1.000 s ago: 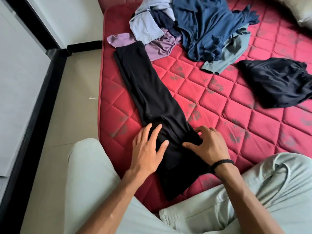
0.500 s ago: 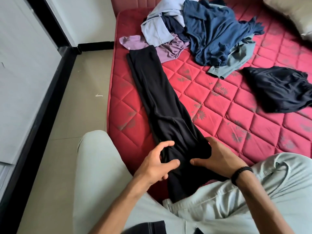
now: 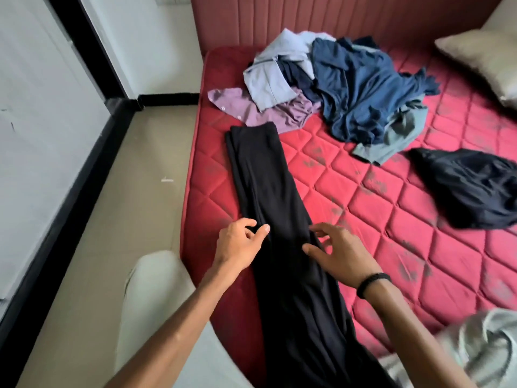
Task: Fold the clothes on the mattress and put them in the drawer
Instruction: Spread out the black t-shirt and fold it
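Black trousers [image 3: 268, 208] lay lengthwise from upper centre to bottom edge, cut off there; left hand [image 3: 239, 247] pinched one edge, right hand [image 3: 340, 254] rested spread.

Two hands are in view: the left hand [image 3: 237, 247] and the right hand [image 3: 340, 254], one at each edge of one long black garment [image 3: 268, 197] laid out on one red mattress [image 3: 391, 219]. Beyond both grips lies one heap of clothes holding at least five pieces: one purple [image 3: 268, 112], one pale blue [image 3: 272, 77], one very dark navy [image 3: 298, 77], one blue [image 3: 361, 88], one grey-green [image 3: 397, 135]. Off to the right of the right grip lies one separate dark garment [image 3: 472, 189]. One pillow [image 3: 484, 56] and one wristband [image 3: 372, 282] show.
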The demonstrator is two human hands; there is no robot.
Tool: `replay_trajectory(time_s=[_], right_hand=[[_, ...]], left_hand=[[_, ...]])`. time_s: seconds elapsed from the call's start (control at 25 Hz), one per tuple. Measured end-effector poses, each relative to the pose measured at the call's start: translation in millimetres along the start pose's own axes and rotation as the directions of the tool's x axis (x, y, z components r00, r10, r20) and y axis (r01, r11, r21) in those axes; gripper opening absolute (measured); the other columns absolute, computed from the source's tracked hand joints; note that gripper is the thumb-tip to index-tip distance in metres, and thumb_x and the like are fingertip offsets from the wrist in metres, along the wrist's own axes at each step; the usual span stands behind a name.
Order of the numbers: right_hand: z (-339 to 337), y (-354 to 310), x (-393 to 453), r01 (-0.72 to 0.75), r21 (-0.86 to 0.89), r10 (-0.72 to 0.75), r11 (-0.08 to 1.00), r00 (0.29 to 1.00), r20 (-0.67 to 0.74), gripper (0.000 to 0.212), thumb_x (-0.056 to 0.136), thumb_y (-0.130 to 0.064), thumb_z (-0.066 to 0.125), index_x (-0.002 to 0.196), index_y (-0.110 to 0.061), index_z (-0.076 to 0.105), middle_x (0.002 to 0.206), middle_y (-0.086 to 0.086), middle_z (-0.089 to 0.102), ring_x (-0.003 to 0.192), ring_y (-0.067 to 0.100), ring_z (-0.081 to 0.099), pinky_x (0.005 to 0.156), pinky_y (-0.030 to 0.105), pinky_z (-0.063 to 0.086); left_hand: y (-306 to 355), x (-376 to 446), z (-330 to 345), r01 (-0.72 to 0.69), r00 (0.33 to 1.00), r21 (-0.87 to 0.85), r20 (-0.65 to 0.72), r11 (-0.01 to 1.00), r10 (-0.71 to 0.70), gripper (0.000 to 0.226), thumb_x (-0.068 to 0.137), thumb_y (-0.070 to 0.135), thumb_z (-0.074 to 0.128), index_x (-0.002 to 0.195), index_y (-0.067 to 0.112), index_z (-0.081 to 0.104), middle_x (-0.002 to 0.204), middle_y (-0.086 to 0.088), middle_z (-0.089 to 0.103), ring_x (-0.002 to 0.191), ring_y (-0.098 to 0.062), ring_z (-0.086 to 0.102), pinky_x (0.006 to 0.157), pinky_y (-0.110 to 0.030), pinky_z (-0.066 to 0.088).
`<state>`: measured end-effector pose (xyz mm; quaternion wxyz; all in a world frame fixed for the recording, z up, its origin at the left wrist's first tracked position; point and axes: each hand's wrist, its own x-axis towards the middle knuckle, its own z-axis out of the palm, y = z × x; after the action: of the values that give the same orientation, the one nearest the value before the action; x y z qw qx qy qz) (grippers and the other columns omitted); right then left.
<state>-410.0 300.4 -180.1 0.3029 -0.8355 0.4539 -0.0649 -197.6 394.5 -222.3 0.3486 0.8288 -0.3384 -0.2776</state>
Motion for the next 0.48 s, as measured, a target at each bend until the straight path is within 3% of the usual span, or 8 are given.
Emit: replay_trajectory(time_s=[0.12,0.2,0.36,0.4,0.48], right_hand=[[13.1,-10.1,94.3,-0.02,0.119,0.03,0.993,0.996,-0.083,0.037,0.091,-0.028,0.073,0.127,-0.02,0.068,0.118,-0.001,0.071,0.098,0.018,0.071,0.084,0.022,0.046],[12.5,-15.5,162.1,-0.086,0.206,0.109,0.975,0.989,-0.103,0.033,0.092,-0.028,0.071,0.124,-0.019,0.069,0.116,0.002,0.072,0.101,0.021,0.071,0.089,0.027,0.051],[9.7,-19.7,283.6,-0.252,0.3,0.277,0.92,0.96,-0.045,0.045,0.088,-0.043,0.075,0.121,-0.013,0.07,0.111,0.004,0.074,0.105,0.024,0.07,0.092,0.031,0.052],[10.5,-21.6,308.7,-0.276,0.309,0.301,0.91,0.953,-0.032,0.044,0.085,-0.048,0.077,0.114,-0.014,0.073,0.101,0.003,0.075,0.099,0.025,0.071,0.087,0.032,0.053],[13.7,-30.1,352.7,-0.276,0.391,0.299,0.878,0.954,0.002,0.035,0.082,-0.048,0.08,0.086,-0.014,0.075,0.073,0.0,0.068,0.069,0.022,0.067,0.064,0.029,0.053]], left_hand=[[6.7,80.5,0.7,0.119,0.986,-0.09,-0.102,0.989,-0.128,0.059,0.075,0.072,0.065,0.111,0.026,0.075,0.078,0.009,0.075,0.087,-0.024,0.074,0.086,-0.044,0.06],[20.5,132.4,-8.0,0.193,0.965,-0.069,-0.168,0.979,-0.203,0.057,0.072,0.074,0.068,0.109,0.031,0.075,0.102,0.003,0.076,0.097,-0.027,0.072,0.087,-0.041,0.059],[49.9,229.6,-18.5,0.308,0.936,0.04,-0.193,0.95,-0.295,0.053,0.075,0.072,0.071,0.104,0.029,0.074,0.132,-0.005,0.056,0.109,-0.034,0.065,0.088,-0.038,0.052],[56.4,251.1,-20.6,0.347,0.922,0.021,-0.188,0.938,-0.337,0.056,0.075,0.071,0.073,0.108,0.026,0.073,0.136,-0.008,0.053,0.113,-0.036,0.063,0.089,-0.039,0.05],[66.6,290.1,-24.1,0.402,0.899,-0.009,-0.187,0.916,-0.397,0.059,0.078,0.062,0.077,0.122,0.024,0.068,0.14,-0.011,0.052,0.122,-0.037,0.06,0.093,-0.041,0.049]])
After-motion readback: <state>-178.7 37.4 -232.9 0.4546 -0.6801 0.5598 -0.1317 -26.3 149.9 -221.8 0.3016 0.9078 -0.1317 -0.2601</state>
